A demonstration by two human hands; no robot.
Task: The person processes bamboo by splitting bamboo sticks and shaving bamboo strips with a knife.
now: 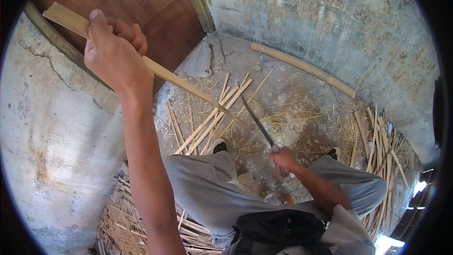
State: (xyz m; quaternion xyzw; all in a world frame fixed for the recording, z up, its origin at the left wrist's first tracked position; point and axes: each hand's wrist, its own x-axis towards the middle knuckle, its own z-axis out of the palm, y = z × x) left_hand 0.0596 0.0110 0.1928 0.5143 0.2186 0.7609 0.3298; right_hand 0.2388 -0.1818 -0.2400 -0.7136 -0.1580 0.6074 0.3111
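My left hand (118, 49) is raised at the upper left, its fingers wrapped round a long bamboo strip (181, 82). The strip slants from the upper left down toward the floor in the middle, its far end narrow against the ground. Lower down, between my knees, my right hand (285, 160) grips a long-bladed knife (257, 120) by its handle. The dark blade points up and to the left, apart from the strip. Beneath the strip, several split bamboo sticks (214, 115) lie on the floor.
A whole bamboo pole (304, 68) lies along the back wall (330, 28). More split bamboo is heaped at the right (377, 146) and lower left (127, 212). A brown door (137, 9) stands at the upper left. Shavings (292, 113) litter the floor around my feet.
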